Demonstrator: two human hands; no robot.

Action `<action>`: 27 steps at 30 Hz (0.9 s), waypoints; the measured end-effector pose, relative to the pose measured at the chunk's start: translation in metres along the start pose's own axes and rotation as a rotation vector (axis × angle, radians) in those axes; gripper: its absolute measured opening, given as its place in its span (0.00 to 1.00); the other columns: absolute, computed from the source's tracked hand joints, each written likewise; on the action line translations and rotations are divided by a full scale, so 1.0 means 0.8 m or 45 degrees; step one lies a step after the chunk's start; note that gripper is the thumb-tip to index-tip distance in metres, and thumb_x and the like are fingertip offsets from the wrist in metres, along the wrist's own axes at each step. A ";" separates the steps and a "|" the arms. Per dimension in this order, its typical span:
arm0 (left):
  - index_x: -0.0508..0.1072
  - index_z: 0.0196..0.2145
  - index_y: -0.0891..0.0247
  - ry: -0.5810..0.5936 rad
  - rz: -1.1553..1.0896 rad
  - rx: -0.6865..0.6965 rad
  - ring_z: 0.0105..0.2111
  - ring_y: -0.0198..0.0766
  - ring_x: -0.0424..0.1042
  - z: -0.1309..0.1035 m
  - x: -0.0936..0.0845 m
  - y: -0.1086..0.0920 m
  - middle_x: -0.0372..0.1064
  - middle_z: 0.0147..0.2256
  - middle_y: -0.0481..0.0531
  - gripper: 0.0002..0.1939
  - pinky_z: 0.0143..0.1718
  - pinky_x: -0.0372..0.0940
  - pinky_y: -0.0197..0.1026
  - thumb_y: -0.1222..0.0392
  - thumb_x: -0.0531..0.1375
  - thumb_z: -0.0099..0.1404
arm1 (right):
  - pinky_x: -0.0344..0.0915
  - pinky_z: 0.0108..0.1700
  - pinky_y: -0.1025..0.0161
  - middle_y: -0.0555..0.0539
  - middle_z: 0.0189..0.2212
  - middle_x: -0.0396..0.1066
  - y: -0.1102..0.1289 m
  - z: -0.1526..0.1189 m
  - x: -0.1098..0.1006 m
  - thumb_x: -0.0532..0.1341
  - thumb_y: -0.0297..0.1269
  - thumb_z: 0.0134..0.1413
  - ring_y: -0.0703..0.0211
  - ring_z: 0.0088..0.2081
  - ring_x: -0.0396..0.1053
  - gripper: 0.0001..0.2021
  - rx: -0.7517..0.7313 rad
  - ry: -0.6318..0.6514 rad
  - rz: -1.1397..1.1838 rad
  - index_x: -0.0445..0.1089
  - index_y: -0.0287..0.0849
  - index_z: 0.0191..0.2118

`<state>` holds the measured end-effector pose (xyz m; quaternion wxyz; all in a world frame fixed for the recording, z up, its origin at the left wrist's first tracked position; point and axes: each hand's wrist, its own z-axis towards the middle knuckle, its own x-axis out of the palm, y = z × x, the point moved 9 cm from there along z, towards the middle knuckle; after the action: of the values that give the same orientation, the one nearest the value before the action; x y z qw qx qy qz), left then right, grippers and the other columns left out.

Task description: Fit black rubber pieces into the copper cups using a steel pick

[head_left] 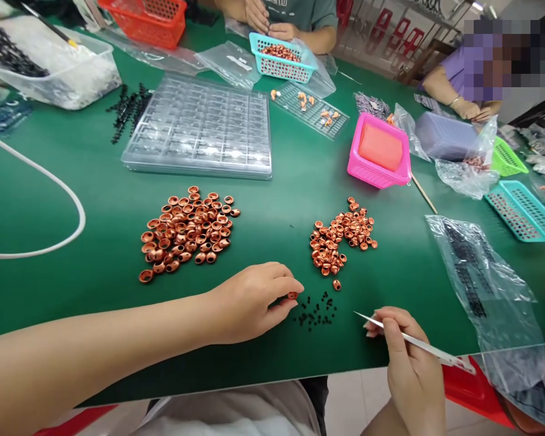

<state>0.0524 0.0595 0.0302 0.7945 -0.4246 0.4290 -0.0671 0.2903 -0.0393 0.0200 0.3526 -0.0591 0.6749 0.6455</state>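
My left hand [254,300] is closed, pinching a small copper-coloured hollow piece [292,295] between thumb and fingertips. Just right of those fingertips lie several tiny black bits [317,312], scattered on the green table. My right hand [404,351] grips a pair of pale, slim tweezers [418,343], their sharp tip pointing left towards the black bits but apart from them. A heap of copper-coloured hollow pieces [191,227] lies beyond my left forearm. Another heap of similar, smaller-looking pieces [329,245] sits beyond the black bits, with one piece [336,284] lying loose nearby.
Clear compartment trays [200,127] are stacked farther back. A pink basket [372,172] holds a red-orange block. At right lies a plastic bag [495,284] with black strips. A white cable [79,212] curves at left. Two people sit across, one with hands at a turquoise basket [286,69].
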 end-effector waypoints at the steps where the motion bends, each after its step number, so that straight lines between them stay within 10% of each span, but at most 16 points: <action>1: 0.74 0.43 0.67 -0.012 -0.021 0.007 0.36 0.39 0.72 0.000 -0.001 0.000 0.74 0.36 0.55 0.09 0.38 0.68 0.39 0.67 0.56 0.68 | 0.72 0.33 0.59 0.45 0.35 0.72 0.001 -0.003 0.002 0.58 0.44 0.62 0.57 0.32 0.73 0.12 -0.009 0.014 0.058 0.73 0.42 0.38; 10: 0.72 0.45 0.69 -0.052 -0.091 -0.051 0.35 0.37 0.71 -0.002 -0.002 0.004 0.74 0.35 0.53 0.10 0.37 0.67 0.38 0.67 0.55 0.68 | 0.79 0.37 0.58 0.46 0.40 0.72 0.045 -0.017 0.078 0.62 0.27 0.58 0.58 0.37 0.76 0.08 -0.166 0.306 0.566 0.71 0.45 0.42; 19: 0.74 0.44 0.65 -0.093 -0.236 -0.189 0.30 0.32 0.70 0.003 -0.006 0.020 0.73 0.34 0.50 0.10 0.32 0.65 0.33 0.66 0.57 0.66 | 0.74 0.49 0.46 0.47 0.39 0.76 0.076 -0.046 0.095 0.63 0.27 0.59 0.53 0.42 0.76 0.13 -0.400 0.622 0.647 0.70 0.50 0.48; 27: 0.73 0.43 0.66 -0.380 -0.720 -0.660 0.36 0.37 0.75 -0.003 -0.030 0.061 0.76 0.37 0.53 0.12 0.38 0.70 0.36 0.57 0.61 0.64 | 0.67 0.57 0.40 0.50 0.33 0.76 0.103 -0.071 0.170 0.67 0.39 0.56 0.57 0.37 0.77 0.07 0.017 0.729 1.182 0.73 0.51 0.41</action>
<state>0.0229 0.1003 0.0088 0.6650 -0.7169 0.1781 -0.1102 0.1222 -0.0266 0.0086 -0.1669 0.0740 0.7032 0.6872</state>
